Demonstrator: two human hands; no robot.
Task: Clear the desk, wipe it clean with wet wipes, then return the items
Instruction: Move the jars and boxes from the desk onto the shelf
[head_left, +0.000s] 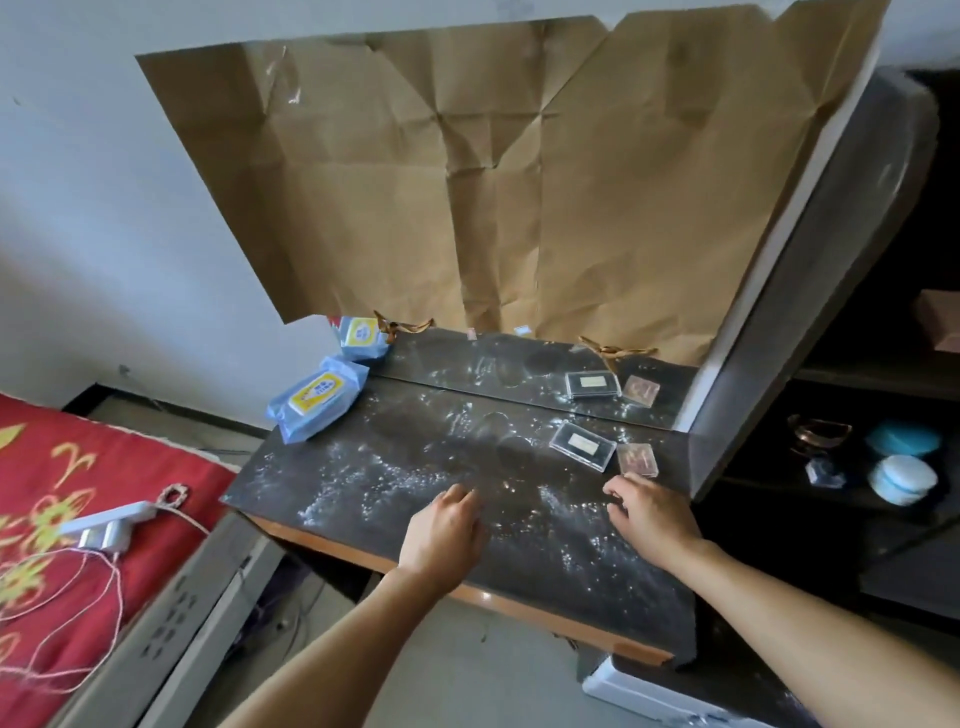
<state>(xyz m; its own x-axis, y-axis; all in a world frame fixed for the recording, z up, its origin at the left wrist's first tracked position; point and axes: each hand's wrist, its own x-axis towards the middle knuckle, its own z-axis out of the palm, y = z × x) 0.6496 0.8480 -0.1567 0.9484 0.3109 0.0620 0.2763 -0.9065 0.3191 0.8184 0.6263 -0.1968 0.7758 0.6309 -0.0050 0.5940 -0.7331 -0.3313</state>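
**On the dusty tabletop: nearly cleared, not yet wiped**

At the left edge of the tabletop (363, 467) lies the pack of wet wipes (317, 397), with no wipe pulled out that I can see. The left hand (444, 530) rests mid-surface, fingers loosely bent and empty. The right hand (649, 514) is near the clear case (582, 444) and the pink tile (638, 460), fingers relaxed, gripping nothing. By my reckoning those two pieces are the last to clear. White powder (566, 525) covers the surface, so wiping and the return of the items are all ahead.
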